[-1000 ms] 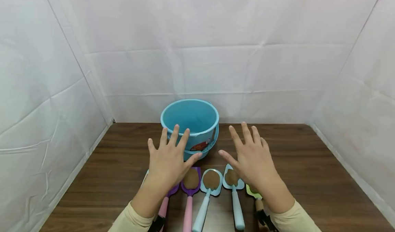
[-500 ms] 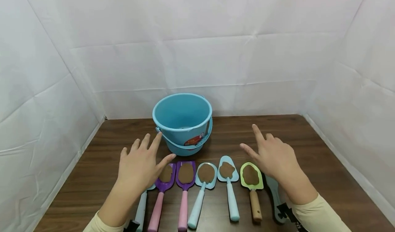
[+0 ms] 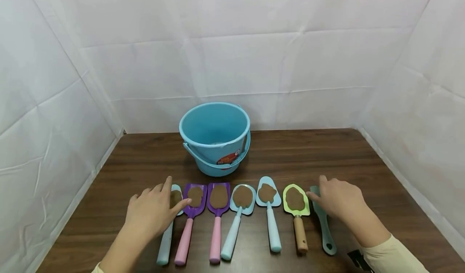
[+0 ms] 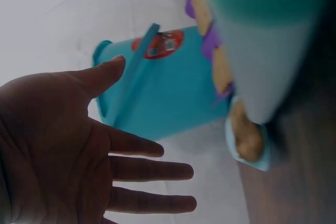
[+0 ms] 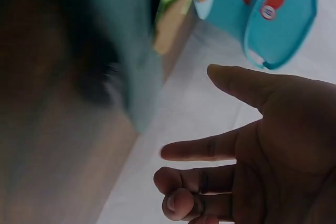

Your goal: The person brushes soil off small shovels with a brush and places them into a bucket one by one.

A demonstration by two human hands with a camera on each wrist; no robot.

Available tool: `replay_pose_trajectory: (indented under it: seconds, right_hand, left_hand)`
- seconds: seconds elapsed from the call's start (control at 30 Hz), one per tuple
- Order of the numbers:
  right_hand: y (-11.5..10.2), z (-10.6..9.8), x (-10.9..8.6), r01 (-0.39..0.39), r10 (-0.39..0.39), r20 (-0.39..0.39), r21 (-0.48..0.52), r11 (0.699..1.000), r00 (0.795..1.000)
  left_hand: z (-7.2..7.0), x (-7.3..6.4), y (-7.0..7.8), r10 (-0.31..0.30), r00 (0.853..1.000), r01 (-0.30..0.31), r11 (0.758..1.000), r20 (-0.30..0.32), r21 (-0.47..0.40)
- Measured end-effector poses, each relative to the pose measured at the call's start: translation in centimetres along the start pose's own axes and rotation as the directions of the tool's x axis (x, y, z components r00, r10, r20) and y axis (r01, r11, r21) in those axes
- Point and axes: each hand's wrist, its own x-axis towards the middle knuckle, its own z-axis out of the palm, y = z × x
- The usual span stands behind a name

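My left hand hovers with spread fingers over the left end of a row of small shovels. Under it lies a shovel with a pale blue handle. Nearby are two purple shovels with pink handles. In the left wrist view the palm holds nothing. My right hand hangs by the grey-green shovel at the row's right end, partly covering its head. In the right wrist view its thumb and forefinger extend, other fingers bend loosely, nothing held. Brown lumps fill most shovel heads.
A light blue bucket with its handle down stands behind the row. Two light blue shovels and a green one with a wooden handle lie mid-row on the brown table. White cloth walls enclose the back and sides.
Both hands have moved apart and down toward the near side, the left to the row's left end, the right to its right end. The outer shovels have come into view.
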Motion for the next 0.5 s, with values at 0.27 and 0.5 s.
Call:
replay_pose_trajectory:
  seconds: [0.27, 0.5]
  right_hand:
    - [0.8, 2.0, 0.0, 0.009, -0.004, 0.09, -0.062, 0.998, 0.996]
    - [0.6, 2.9, 0.2, 0.032, -0.028, 0.136, -0.027, 0.999, 0.99]
  left_hand:
    - [1.4, -0.8, -0.8, -0.024, 0.995, 0.022, 0.999, 0.093, 0.026]
    - [2.4, -1.3, -1.0, -0.037, 0.988, 0.033, 0.999, 0.153, 0.025]
